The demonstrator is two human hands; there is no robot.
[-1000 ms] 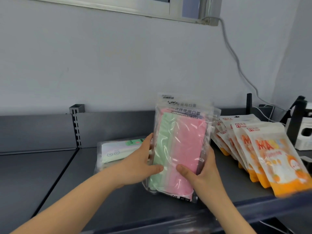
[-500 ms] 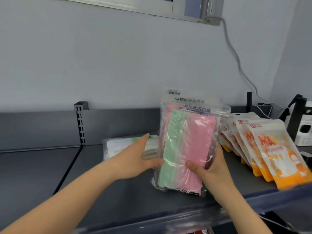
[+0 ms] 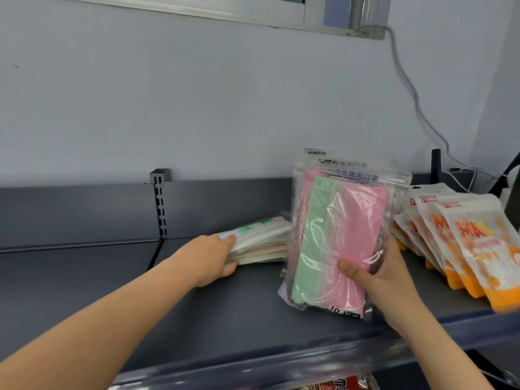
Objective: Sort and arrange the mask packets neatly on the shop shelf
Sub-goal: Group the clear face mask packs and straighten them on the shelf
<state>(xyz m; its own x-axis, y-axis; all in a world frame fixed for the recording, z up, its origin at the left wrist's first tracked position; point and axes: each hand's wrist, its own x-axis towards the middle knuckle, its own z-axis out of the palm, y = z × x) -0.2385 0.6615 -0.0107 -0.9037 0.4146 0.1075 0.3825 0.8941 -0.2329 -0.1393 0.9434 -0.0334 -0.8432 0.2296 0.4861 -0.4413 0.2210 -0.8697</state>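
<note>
A person's right hand clamps a bundle of clear pink-and-green mask packets upright on the grey shop shelf, thumb in front, fingers behind. The left hand grips the end of a flat stack of packets just beside it. Light, soft and slick-filmed (likely to fan apart), the bundle probably wants a squeeze across its lower half.

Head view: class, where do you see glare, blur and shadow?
Head view: glare streaks the clear mask packets; the orange packets and shelf front edge smear near the frame's border; the flat stack is sharper; light is soft and even, shadows faint.
</note>
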